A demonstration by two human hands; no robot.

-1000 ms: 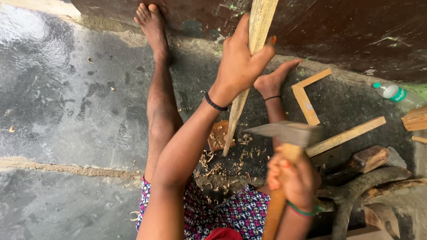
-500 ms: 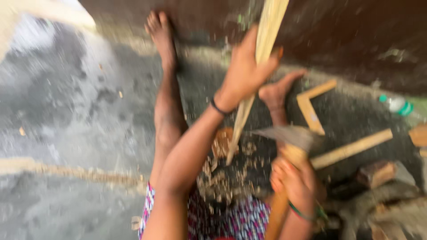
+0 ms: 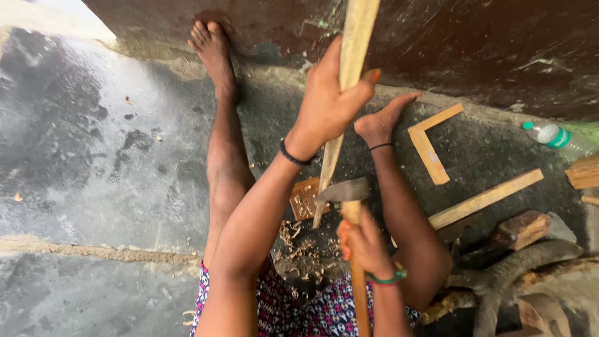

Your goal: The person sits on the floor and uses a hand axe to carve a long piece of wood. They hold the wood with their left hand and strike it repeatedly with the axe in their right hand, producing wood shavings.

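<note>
A: Head view. What's in the hands?

B: Left hand point(image 3: 327, 103) is wrapped tight around a long pale wooden stick point(image 3: 349, 81), held nearly upright, top end running out of frame. Thumb across the front, fingers curled behind. Black band on that wrist.

A: Stick's lower end?

B: Tapered, down on a small wooden block point(image 3: 304, 198) on the concrete floor point(image 3: 93, 156), between the person's legs. Can't tell if the tip actually touches the block.

A: Right hand?

B: Right hand point(image 3: 364, 244) is closed in a fist on the wooden handle of an adze-type tool point(image 3: 345, 191). Grey metal head sits against the stick's lower part, just above the tip. Green band on that wrist.

A: Debris?

B: Wood shavings point(image 3: 299, 240) heaped on the floor below the block, close to the patterned skirt point(image 3: 324, 312).

A: Body position?

B: Seated, legs stretched out, both bare feet up against the dark wall point(image 3: 468, 43) at the floor's far edge.

A: Rest of the floor?

B: Right side: L-shaped wooden piece point(image 3: 430, 140), flat wooden slat point(image 3: 483, 198) below it, plastic bottle point(image 3: 558, 138) with green cap near the wall, rough logs point(image 3: 518, 262) in the near right corner.
</note>
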